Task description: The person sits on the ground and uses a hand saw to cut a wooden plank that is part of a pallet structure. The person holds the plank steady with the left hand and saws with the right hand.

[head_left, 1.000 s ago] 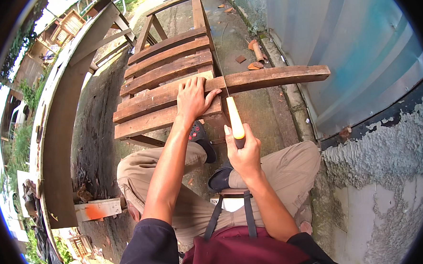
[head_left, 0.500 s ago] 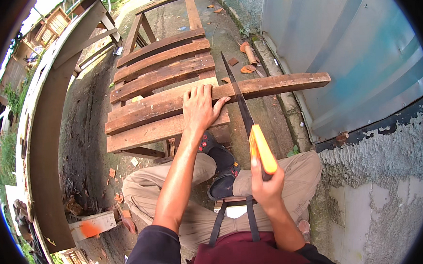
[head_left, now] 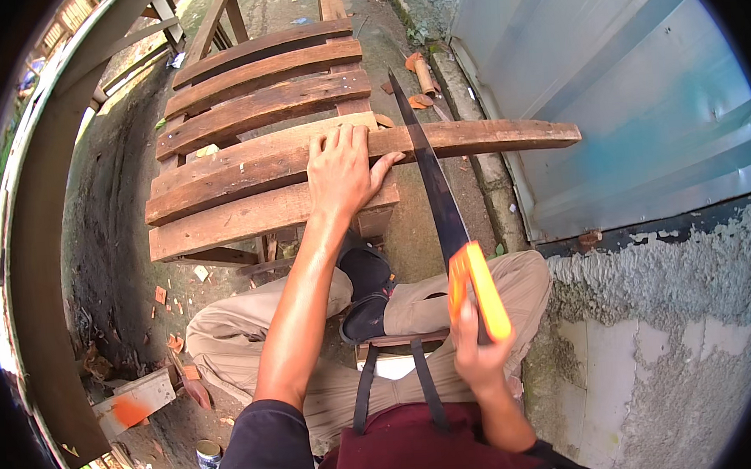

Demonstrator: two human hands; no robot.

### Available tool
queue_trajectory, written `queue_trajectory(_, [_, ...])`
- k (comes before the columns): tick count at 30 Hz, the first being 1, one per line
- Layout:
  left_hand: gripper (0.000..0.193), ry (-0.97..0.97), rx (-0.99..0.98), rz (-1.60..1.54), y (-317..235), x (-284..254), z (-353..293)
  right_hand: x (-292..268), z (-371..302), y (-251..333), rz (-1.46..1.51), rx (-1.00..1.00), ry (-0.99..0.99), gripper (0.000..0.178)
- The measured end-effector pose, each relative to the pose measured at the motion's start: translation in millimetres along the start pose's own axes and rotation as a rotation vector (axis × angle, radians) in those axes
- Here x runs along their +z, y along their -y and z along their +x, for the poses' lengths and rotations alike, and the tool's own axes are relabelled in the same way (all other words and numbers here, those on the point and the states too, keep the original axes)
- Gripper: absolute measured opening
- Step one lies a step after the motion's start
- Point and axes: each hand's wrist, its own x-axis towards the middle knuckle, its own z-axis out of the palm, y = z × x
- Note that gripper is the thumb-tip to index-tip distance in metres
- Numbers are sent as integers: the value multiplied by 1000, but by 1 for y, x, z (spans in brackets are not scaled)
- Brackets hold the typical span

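A long wooden plank (head_left: 506, 134) lies across a slatted wooden frame (head_left: 247, 220), its right end jutting out past the slats. My left hand (head_left: 341, 173) grips the plank from above, fingers curled over the far edge and thumb pointing right along it. In my right hand (head_left: 481, 352) is a handsaw (head_left: 440, 193) with a dark blade and an orange-yellow handle. The blade crosses the plank just right of my left thumb, its tip pointing away from me. My right fingers wrap round the handle's lower end, partly hidden by it.
A corrugated metal panel (head_left: 614, 78) and a rough wall (head_left: 676, 304) stand close on the right. On the left is a tall wooden board (head_left: 45, 252). My bent legs sit below the frame. A paint-marked block (head_left: 138, 404) and a can (head_left: 208, 456) are at lower left.
My right hand has drawn the saw back toward me, its handle now lower. The left hand keeps its hold on the plank. The whole view has shifted slightly.
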Motion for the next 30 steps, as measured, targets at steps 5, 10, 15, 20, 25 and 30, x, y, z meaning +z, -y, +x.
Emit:
queue_trajectory(5, [65,61,10,25,2,-5,4,55,117,16,133,-67,-49,16])
queue_trajectory(10, [66,142,-14,22,-1,-11,7,-1,-15,6,1,-57,25,13])
queue_trajectory(15, [64,37,-5,9,0,-7,0,-39,-51,5,-39,-12,101,21])
queue_trajectory(20, [63,2,17,-14,-6,-5,7,49,116,21,232,-33,-53,19])
queue_trajectory(25, [64,121,1,28,1,-12,1,34,61,4,64,-79,45,17])
queue_trajectory(30, [62,93,-10,16,-3,-9,5,-54,-73,-3,-193,-134,148,19])
